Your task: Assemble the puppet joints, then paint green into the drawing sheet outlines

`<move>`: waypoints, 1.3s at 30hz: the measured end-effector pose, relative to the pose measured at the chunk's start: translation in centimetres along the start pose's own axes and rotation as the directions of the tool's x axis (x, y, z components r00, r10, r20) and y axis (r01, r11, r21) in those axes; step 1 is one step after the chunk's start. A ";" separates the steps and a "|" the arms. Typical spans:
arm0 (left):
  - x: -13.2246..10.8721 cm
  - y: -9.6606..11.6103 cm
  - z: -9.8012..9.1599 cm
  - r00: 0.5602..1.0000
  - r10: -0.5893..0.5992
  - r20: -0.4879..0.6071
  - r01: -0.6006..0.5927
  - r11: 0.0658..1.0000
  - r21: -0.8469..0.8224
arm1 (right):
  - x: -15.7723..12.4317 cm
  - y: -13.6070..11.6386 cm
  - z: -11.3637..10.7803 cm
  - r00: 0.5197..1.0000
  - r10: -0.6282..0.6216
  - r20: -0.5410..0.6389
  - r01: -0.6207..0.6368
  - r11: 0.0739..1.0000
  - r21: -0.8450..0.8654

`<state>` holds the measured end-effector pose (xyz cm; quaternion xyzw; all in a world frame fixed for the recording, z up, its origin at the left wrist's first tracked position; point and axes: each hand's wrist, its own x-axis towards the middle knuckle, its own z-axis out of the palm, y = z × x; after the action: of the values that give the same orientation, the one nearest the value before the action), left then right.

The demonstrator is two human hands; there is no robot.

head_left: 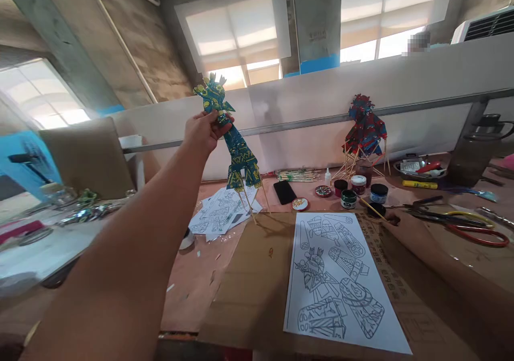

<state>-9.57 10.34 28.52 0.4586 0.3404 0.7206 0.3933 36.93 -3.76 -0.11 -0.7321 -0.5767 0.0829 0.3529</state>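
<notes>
Blue-green puppet aloft in the left hand, thin stick low in the right

Fingers of the left hand (211, 128) pinch the blue-green puppet (240, 149) at its neck, upright above the cardboard (249, 286). Down at the right, the right hand (397, 226) pinches a thin stick (370, 206) across a black jar (381, 209). Paint jars (348, 200) crowd just beyond, and scissors (441, 217) lie close by, leaving little room there. More open room lies left of the printed sheet (327, 291), whose lower corner nears the cardboard's front edge. A white partition (293, 101) closes the back, behind a red-and-blue puppet (366, 128).

Shadow blurs the right fingers; both forearms run out of frame. Whether the raised puppet's sticks touch the cardboard, I cannot tell.
</notes>
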 end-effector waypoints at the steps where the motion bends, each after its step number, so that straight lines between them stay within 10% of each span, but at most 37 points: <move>1: 0.0 0.1 0.1 1.000 0.011 -0.001 -0.011 1.000 -0.010 | 0.1 0.1 0.0 0.999 0.018 0.039 -0.018 1.000 0.011; 13: 0.1 0.7 0.8 0.987 0.145 -0.073 -0.153 0.982 -0.108 | 0.4 0.1 0.1 0.992 0.093 0.087 -0.099 0.993 0.060; 23: -0.5 0.8 1.8 0.990 0.142 -0.009 -0.143 0.987 -0.077 | 2.5 -1.2 0.7 0.950 -0.140 -0.280 0.086 0.977 -0.197; 31: 1.3 -0.3 5.0 0.979 0.186 0.086 -0.177 0.980 -0.095 | 9.9 -15.3 -2.1 0.876 -0.374 -0.305 0.402 0.915 0.034; 39: 2.6 -1.8 10.0 0.973 0.175 0.150 -0.162 0.982 -0.094 | 16.7 -31.0 -3.7 0.850 -0.457 -0.260 0.522 0.668 0.531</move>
<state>-0.54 14.77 31.44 0.5251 0.2385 0.7260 0.3746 19.93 12.39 26.36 -0.4087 -0.6785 0.1195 0.5986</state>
